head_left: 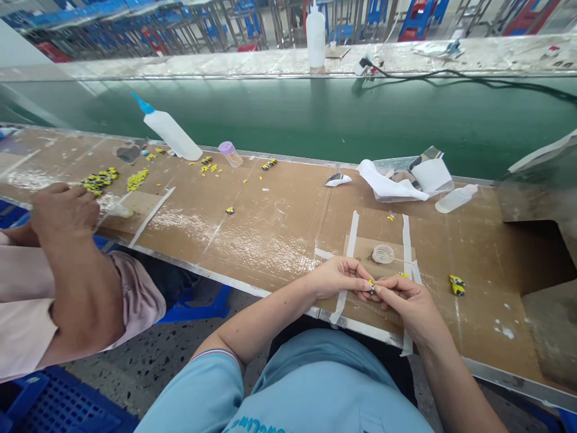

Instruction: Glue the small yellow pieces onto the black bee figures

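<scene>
My left hand [345,278] and my right hand [406,299] meet over the near edge of the bench. Between their fingertips they pinch a small yellow-and-black piece [371,287], partly covered by the fingers. Just beyond my hands sits a small round clear cup [383,254] with a thin stick [402,261] lying from it to the right. Some little yellow bits [404,275] lie behind my right fingers. Farther right on the cardboard rests a group of yellow-and-black pieces [457,285].
A co-worker's hand [65,210] is at the left near heaps of yellow parts [101,180]. A white bottle with blue nozzle [174,132], a purple-lidded jar [231,154], a plastic tray [392,195] and a small squeeze bottle [456,199] line the far edge. Beyond runs a green belt [270,114].
</scene>
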`<state>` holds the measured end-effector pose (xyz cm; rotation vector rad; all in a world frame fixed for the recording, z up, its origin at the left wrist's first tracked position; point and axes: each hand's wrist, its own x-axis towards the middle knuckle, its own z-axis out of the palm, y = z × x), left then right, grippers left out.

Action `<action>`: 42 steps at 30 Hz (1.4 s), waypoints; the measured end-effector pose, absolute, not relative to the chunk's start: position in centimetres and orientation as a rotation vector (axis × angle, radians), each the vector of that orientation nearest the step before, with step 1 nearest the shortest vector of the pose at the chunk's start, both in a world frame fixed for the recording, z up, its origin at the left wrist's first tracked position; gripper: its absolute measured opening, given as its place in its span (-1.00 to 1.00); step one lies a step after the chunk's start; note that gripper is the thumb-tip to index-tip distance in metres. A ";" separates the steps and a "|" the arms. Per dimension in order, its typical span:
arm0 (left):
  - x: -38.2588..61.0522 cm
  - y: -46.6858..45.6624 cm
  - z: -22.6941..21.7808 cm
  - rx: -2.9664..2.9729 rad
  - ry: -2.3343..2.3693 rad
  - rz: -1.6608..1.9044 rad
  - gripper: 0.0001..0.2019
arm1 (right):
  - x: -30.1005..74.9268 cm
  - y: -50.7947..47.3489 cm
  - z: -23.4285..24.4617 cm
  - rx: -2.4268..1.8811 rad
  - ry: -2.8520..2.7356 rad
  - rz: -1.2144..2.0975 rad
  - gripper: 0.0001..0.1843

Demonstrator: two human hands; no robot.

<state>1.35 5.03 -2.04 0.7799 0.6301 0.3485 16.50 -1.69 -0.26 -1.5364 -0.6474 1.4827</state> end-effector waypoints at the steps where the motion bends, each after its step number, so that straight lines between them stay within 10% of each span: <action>1: 1.3 5.0 -2.1 0.783 0.631 0.348 -0.54 | 16.5 -1.7 -0.3 -1.538 -0.645 1.481 -0.52; 42: 0.9 5.5 -2.3 0.655 0.575 0.296 -0.62 | 15.6 -3.5 -3.6 -1.454 -1.293 0.761 -0.79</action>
